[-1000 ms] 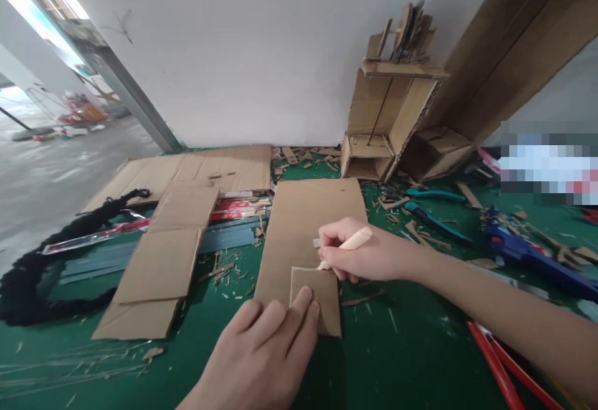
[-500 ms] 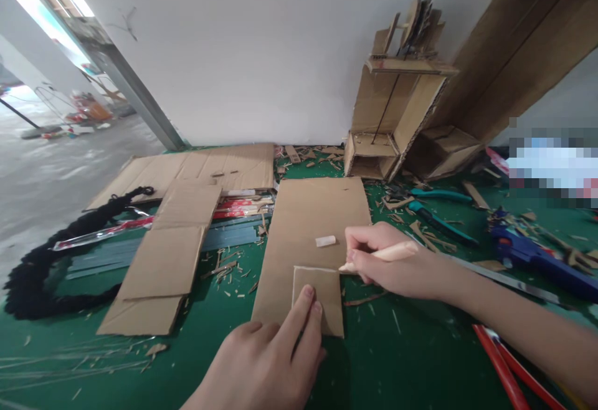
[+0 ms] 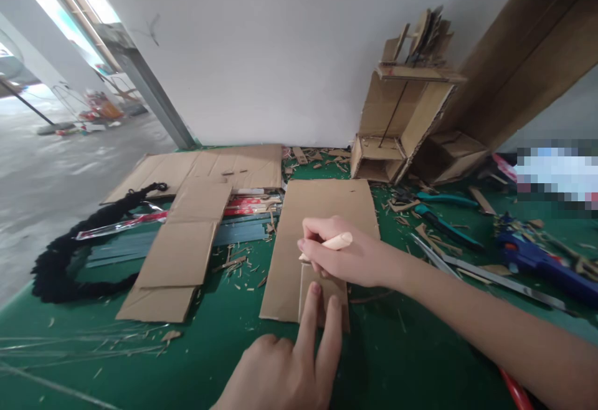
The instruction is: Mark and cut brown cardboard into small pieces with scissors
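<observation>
My right hand [image 3: 343,251] is closed around a pale cream pen [image 3: 344,239]. The pen's tip meets the upper left corner of a small cardboard rectangle [image 3: 335,286]. Two fingers of my left hand [image 3: 299,354] are stretched out and spread, pressing that rectangle down. Beneath it lies a larger cardboard sheet [image 3: 327,201], and the rectangle overlaps its lower right part. A pale line runs along the rectangle's left edge. My right hand covers most of its top edge and the spot where a small white block lay.
Stacked cardboard pieces [image 3: 180,254], a black fluffy cord [image 3: 60,260] and blue-grey strips [image 3: 243,230] lie left. A cardboard structure [image 3: 397,117] stands by the wall. Teal-handled pliers [image 3: 448,228], a metal strip [image 3: 514,286] and a blue glue gun [image 3: 537,260] lie right, among cardboard scraps.
My right hand has moved left with the pen, from the rectangle's upper right corner to its upper left. My left fingers have spread apart. The whole view has shifted slightly.
</observation>
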The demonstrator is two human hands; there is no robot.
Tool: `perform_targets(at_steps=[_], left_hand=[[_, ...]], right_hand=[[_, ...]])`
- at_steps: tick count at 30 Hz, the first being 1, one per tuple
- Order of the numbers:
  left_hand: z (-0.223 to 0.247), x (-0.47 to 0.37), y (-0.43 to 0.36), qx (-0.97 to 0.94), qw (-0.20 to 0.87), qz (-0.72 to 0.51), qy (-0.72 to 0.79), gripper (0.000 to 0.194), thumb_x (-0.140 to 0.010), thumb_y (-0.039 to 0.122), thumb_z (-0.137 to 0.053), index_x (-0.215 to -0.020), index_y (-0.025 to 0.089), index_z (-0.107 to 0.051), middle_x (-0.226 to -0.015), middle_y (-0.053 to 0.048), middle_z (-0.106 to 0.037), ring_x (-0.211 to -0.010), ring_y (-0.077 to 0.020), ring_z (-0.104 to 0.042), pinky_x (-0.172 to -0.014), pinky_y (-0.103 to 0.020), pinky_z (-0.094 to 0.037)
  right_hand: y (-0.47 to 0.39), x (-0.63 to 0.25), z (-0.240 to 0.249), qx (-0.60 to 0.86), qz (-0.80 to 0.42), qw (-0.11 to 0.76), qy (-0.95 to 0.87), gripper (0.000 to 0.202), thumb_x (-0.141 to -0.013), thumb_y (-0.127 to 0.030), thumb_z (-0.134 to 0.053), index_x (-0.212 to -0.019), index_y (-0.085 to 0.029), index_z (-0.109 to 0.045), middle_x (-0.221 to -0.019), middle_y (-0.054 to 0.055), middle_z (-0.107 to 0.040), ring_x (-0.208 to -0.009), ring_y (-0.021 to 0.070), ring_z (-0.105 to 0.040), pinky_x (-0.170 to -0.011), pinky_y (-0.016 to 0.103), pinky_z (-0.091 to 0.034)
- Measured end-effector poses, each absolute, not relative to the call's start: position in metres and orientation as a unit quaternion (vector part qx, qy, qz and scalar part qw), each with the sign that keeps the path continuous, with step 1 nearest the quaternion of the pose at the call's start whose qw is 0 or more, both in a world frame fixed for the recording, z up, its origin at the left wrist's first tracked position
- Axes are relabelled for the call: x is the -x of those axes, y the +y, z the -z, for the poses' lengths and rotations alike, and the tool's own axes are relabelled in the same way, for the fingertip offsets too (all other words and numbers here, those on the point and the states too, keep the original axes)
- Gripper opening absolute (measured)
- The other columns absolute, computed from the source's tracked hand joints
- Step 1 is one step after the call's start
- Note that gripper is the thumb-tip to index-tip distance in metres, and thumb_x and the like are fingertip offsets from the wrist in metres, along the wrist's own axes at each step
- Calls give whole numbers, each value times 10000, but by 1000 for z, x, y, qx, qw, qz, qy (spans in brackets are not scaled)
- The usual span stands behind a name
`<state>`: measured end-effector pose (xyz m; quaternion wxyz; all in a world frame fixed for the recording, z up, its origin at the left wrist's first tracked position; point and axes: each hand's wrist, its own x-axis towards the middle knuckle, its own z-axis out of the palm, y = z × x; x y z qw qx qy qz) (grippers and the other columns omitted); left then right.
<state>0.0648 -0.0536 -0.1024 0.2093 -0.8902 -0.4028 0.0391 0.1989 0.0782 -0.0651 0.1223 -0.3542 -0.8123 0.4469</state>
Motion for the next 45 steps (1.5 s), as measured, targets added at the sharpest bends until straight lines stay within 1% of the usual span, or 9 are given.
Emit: perform_targets(at_steps=[3, 8, 15, 19, 23, 26, 29, 36, 45], left_hand=[[105, -64, -54, 889, 216, -41, -401, 545, -774, 173, -446, -1300, 31, -450, -1227, -311, -485, -277, -111, -465, -264, -256, -325], [109, -63, -53, 893, 233, -24, -383, 528, -745, 133, -414, -1250, -3, -487, -1194, -338, -498, -279, -131, -471, -252, -266, -319], [115, -63, -53, 892, 228, -4, -391, 540, -885, 355, -291, -1236, -2, -491, -1160, -335, -546, -250, -117, -436, -231, -281, -308], [120, -63, -55, 897, 189, 28, -399, 562, -885, 482, -287, -1121, 47, -553, -870, -220, -679, -261, -139, -453, -219, -276, -308], [128, -63, -56, 897, 153, 64, -411, 247, -849, 324, -430, -900, 139, -585, -546, -36, -584, -292, -156, -479, -240, -243, -332], [133, -63, -57, 893, 141, 79, -419, 109, -797, 207, -472, -769, 171, -571, -499, -16, -565, -288, -157, -479, -246, -230, -333], [136, -63, -57, 886, 129, 110, -432, 134, -785, 203, -479, -700, 172, -579, -450, -19, -543, -274, -146, -460, -253, -216, -320], [140, -66, -57, 879, 108, 130, -446, 202, -832, 238, -458, -837, 165, -646, -486, -31, -560, -351, -136, -483, -342, -224, -400], [144, -67, -60, 874, 89, 121, -461, 253, -863, 297, -466, -937, 146, -656, -540, -46, -596, -438, -128, -526, -434, -218, -453]], right_hand=[[82, -195, 67, 346, -423, 104, -831, 214, -869, -306, -380, -693, -195, -434, -570, -29, -506, -475, 77, -383, -426, 230, -228], [82, -190, 61, 339, -373, 78, -860, 190, -821, -248, -408, -639, -193, -418, -551, -35, -491, -463, 72, -375, -418, 231, -223], [74, -179, 49, 336, -279, 50, -898, 189, -764, -246, -416, -585, -186, -420, -512, -26, -454, -399, 62, -301, -400, 240, -191], [57, -172, 47, 297, -184, 70, -934, 231, -774, -280, -396, -585, -179, -481, -497, -5, -467, -399, 77, -228, -392, 253, -144], [43, -167, 49, 257, -122, 73, -956, 305, -814, -336, -395, -626, -159, -557, -491, 17, -508, -407, 91, -255, -411, 273, -134], [37, -166, 49, 257, -125, 56, -957, 346, -832, -377, -395, -657, -153, -592, -503, 33, -546, -408, 105, -345, -409, 275, -135], [34, -166, 49, 252, -132, 42, -958, 376, -834, -417, -396, -678, -151, -611, -535, 52, -589, -428, 129, -424, -404, 279, -139], [29, -164, 51, 245, -176, 47, -952, 364, -826, -402, -402, -708, -167, -654, -620, 51, -661, -492, 157, -521, -428, 281, -202], [30, -166, 49, 229, -209, 49, -949, 357, -818, -354, -382, -718, -171, -672, -645, 51, -669, -526, 150, -511, -456, 269, -249]])
